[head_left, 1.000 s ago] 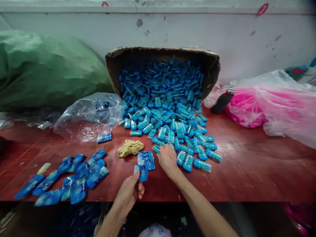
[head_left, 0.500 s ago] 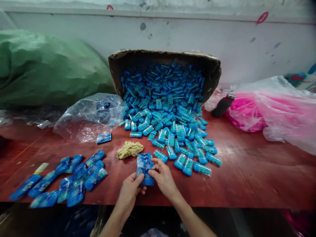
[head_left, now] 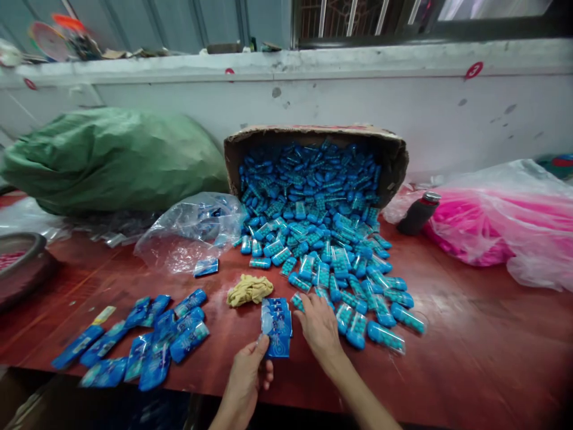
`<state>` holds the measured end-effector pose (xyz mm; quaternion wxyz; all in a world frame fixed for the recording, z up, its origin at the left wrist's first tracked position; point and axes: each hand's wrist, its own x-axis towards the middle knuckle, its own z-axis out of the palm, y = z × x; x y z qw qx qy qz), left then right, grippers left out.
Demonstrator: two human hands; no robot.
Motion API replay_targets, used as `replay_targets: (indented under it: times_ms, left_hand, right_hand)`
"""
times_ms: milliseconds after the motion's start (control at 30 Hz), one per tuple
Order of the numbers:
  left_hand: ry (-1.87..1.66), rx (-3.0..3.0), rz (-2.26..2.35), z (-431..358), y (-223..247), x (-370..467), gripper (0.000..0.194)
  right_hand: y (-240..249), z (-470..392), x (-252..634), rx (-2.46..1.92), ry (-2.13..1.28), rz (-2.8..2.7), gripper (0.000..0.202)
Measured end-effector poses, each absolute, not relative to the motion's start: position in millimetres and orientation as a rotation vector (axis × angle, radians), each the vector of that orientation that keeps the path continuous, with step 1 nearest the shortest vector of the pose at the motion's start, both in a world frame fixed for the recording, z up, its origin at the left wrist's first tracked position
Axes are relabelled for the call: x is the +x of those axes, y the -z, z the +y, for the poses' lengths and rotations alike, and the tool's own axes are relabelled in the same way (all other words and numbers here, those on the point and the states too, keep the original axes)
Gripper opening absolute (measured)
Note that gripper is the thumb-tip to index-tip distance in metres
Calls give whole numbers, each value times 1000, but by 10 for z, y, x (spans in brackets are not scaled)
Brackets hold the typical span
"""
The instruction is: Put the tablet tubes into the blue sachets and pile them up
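Head view:
1. Left hand (head_left: 248, 376): pinching the near end of a stack of flat, glossy blue printed sleeves (head_left: 279, 344), thumb on top. Sleeves overlap, fanning away from the hand near the table's front edge. Can't tell if the far ones rest on the table.
2. Right hand (head_left: 319, 329): palm down, fingers bent, at the near edge of the heap of clear plastic tubes with blue ends and teal beads (head_left: 341, 263). Fingertips mostly hidden; can't tell if it grips a tube.
3. Heap spills from a worn brown cardboard box (head_left: 396, 170), lying on its side, mouth toward the person, onto the red-brown tabletop (head_left: 474, 340).
4. Crumpled pale-yellow cloth (head_left: 249, 291): just beyond the sleeves, left of the heap.
5. Loose cluster of shiny blue packets (head_left: 155, 365): on the table, well left of the left hand; some show teal beads.
6. Crinkled clear plastic bag (head_left: 174, 236): behind the cluster, blue pieces inside, one flat blue piece (head_left: 206, 267) at its near edge.
7. Right of box: dark bottle with metal cap (head_left: 418, 215), tilted, beside a translucent bag of bright pink goods (head_left: 470, 230).
8. Big green sack (head_left: 120, 161): left of box.
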<state>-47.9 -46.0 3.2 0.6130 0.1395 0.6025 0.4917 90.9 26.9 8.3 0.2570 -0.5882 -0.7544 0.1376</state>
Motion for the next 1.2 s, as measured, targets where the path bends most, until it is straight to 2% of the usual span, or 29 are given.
replay_targets:
  times_ms: [133, 233, 433, 600, 800, 1200]
  left_hand:
    - [-1139, 267, 1328, -486, -75, -505, 42]
    - [-1131, 197, 1281, -502, -70, -528, 39]
    - [-1137, 106, 1227, -483, -48, -527, 34]
    - [-1150, 110, 1216, -482, -63, -510, 32]
    - [-1152, 123, 1252, -473, -89, -528, 31]
    - [-1196, 144, 1246, -471, -115, -505, 33]
  right_hand:
    - [-14, 409, 899, -1656, -318, -2080, 16]
    - [-68, 328, 979, -1602, -381, -2096, 22]
    - [-343, -68, 1149, -1193, -864, -1944, 28]
    - [-346, -264, 1145, -1125, -707, -2075, 35]
    - [-345, -299, 1154, -1119, -575, -2205, 35]
    - [-371, -338, 1133, -1168, -551, -2182, 35]
